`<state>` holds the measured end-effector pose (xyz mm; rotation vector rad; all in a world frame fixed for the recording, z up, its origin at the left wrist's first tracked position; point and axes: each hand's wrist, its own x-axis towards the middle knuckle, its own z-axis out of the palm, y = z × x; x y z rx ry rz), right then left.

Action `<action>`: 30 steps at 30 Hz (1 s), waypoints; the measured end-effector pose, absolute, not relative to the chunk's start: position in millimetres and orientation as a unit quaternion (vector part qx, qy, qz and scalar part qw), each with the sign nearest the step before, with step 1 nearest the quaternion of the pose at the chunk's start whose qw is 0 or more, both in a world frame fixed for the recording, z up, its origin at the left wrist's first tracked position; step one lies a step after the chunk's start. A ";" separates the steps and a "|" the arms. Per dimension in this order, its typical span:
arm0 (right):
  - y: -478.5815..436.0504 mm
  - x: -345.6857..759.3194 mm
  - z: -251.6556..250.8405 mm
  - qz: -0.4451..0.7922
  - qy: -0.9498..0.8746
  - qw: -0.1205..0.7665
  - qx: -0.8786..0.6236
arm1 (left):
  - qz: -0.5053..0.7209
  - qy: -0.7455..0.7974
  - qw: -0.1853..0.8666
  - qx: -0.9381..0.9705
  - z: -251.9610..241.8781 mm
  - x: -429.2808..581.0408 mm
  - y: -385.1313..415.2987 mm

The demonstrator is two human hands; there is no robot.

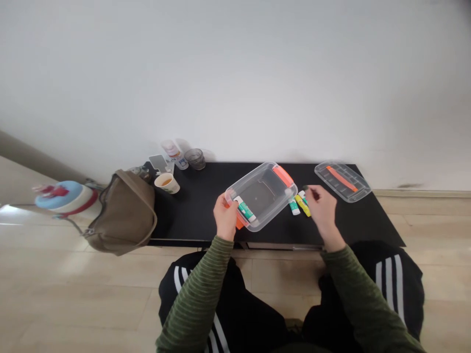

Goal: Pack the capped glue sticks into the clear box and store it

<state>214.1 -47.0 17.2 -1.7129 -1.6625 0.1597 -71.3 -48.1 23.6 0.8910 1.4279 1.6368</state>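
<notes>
My left hand (225,218) grips the left end of a clear plastic box (272,215) with orange latches, its thumb over the rim. Inside the box, by that thumb, lies a green and white glue stick (246,210). My right hand (324,210) is just right of the box, fingers pinched together; a small dark thing shows at the fingertips, too small to name. Below and left of these fingers, a green and white stick (294,207) and a yellow one (302,206) lie on the black table, with another green and white stick (303,195) partly hidden beside them.
The clear lid (344,182) with an orange handle lies at the table's (198,215) back right. At left stand a paper cup (167,183) of drink, a dark glass (195,159), a spray can (175,155) and a brown bag (123,215). A white wall rises behind.
</notes>
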 end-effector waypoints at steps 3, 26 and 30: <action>-40.8 260.6 -3.5 0.077 -0.608 0.328 -0.719 | 0.644 0.562 0.386 0.346 23.0 -71.0 -48.6; -42.9 280.2 -58.9 0.018 -0.634 0.163 -0.756 | 0.652 0.560 0.388 0.332 19.7 -72.7 -48.5; -46.0 280.4 -53.7 0.074 -0.574 0.227 -0.783 | 0.655 0.556 0.393 0.328 20.5 -71.9 -49.4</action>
